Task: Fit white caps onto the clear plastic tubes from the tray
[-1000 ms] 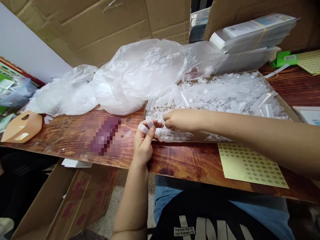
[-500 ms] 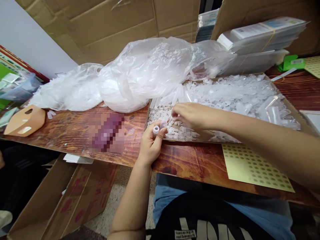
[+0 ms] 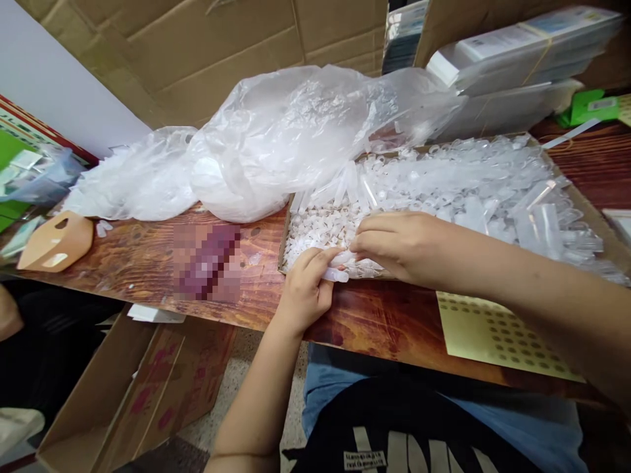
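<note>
My left hand (image 3: 306, 289) is closed around a small translucent white plastic tube (image 3: 336, 275), whose end sticks out past the fingers to the right. Close beside it, my right hand (image 3: 394, 242) pinches with its fingertips near my left fingers; whatever is between them is too small and hidden to name. Both hands are over the front edge of a shallow cardboard tray (image 3: 282, 247). Small white plastic pieces (image 3: 315, 226) fill its left end, and longer clear plastic parts (image 3: 473, 177) lie heaped to the right.
Behind the tray lie large clear plastic bags (image 3: 276, 138). A yellow sticker sheet (image 3: 497, 335) lies under my right forearm. An orange holder (image 3: 58, 242) and a blurred purple object (image 3: 210, 261) are at left. Banded stacks of cards (image 3: 522, 52) stand behind; an open carton (image 3: 162, 394) sits below.
My right hand has come down from the tray's small pieces to my left fingers. My left hand has turned, so the tube now points right rather than toward me.
</note>
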Tool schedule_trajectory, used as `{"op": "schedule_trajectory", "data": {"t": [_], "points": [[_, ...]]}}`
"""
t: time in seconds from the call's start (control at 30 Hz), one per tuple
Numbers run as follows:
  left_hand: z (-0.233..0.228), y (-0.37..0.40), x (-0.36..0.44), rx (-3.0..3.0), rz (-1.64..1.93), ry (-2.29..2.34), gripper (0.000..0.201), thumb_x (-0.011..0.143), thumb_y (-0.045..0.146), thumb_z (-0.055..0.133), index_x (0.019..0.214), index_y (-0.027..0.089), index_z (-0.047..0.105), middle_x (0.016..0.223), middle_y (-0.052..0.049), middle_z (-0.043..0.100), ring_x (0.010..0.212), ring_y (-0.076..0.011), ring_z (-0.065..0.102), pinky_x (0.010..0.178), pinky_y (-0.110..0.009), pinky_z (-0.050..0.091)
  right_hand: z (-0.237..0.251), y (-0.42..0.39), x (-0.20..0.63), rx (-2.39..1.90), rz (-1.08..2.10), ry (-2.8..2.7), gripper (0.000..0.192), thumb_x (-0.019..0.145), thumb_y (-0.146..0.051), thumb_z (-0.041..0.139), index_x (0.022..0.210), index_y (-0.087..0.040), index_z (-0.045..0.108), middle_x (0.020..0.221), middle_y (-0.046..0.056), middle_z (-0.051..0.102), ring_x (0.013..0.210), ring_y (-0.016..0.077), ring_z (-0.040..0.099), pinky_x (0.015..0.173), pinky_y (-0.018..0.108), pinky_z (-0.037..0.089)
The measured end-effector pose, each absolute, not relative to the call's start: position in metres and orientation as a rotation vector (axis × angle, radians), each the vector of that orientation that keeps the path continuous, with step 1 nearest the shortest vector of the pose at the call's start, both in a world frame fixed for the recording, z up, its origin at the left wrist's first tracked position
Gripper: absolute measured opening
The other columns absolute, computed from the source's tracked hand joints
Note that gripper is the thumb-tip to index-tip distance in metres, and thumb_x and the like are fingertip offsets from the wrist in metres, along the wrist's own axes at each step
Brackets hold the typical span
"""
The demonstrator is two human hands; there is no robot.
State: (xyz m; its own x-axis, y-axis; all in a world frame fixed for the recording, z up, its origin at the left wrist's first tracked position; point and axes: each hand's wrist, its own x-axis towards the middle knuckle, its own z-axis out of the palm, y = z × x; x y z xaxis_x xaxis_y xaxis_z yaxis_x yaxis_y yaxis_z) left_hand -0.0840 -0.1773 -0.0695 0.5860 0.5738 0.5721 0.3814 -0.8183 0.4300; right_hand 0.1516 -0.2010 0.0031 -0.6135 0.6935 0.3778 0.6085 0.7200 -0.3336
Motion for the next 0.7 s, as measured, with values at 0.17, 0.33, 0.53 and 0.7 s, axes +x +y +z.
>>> {"op": "schedule_trajectory", "data": {"t": [0.17, 0.33, 0.53, 0.7], "points": [[-0.067, -0.179, -0.08, 2.668, 1.014, 0.734, 0.038, 0.099, 0.012, 0.054, 0.135, 0.02, 0.063, 0.099, -0.008, 0.07, 0.091, -0.0207, 0.069, 0.08, -0.033, 0.059, 0.0, -0.199, 0.168, -1.143, 0.543, -2.305, 0.013, 0.097, -0.024, 0.055, 0.098, -0.022, 0.068, 0.091, 0.007, 0.073, 0.081, 0.0218, 0.065, 0.072, 0.032, 0.045], [-0.064, -0.18, -0.075, 2.694, 1.034, 0.669, 0.036, 0.101, 0.013, 0.057, 0.136, 0.02, 0.062, 0.099, -0.008, 0.069, 0.088, -0.0195, 0.066, 0.078, -0.031, 0.056, 0.002, -0.199, 0.173, -1.151, 0.627, -2.401, 0.027, 0.098, -0.025, 0.054, 0.072, -0.022, 0.054, 0.069, 0.004, 0.059, 0.062, 0.017, 0.051, 0.064, 0.031, 0.037], [-0.065, -0.179, -0.075, 2.845, 1.017, 0.613, 0.049, 0.09, -0.002, 0.049, 0.135, 0.015, 0.058, 0.093, -0.008, 0.067, 0.083, -0.0212, 0.06, 0.073, -0.033, 0.054, -0.001, -0.203, 0.159, -1.188, 0.488, -2.565, 0.027, 0.092, -0.009, 0.053, 0.068, -0.022, 0.048, 0.068, 0.004, 0.057, 0.065, 0.0177, 0.049, 0.065, 0.031, 0.035], [-0.064, -0.178, -0.076, 2.798, 1.076, 0.61, 0.04, 0.095, 0.003, 0.053, 0.132, 0.017, 0.06, 0.096, -0.008, 0.069, 0.086, -0.0203, 0.063, 0.076, -0.032, 0.053, -0.004, -0.201, 0.158, -1.183, 0.631, -2.412, 0.028, 0.099, -0.02, 0.055, 0.071, -0.02, 0.054, 0.069, 0.003, 0.059, 0.064, 0.0153, 0.052, 0.064, 0.028, 0.037]]}}
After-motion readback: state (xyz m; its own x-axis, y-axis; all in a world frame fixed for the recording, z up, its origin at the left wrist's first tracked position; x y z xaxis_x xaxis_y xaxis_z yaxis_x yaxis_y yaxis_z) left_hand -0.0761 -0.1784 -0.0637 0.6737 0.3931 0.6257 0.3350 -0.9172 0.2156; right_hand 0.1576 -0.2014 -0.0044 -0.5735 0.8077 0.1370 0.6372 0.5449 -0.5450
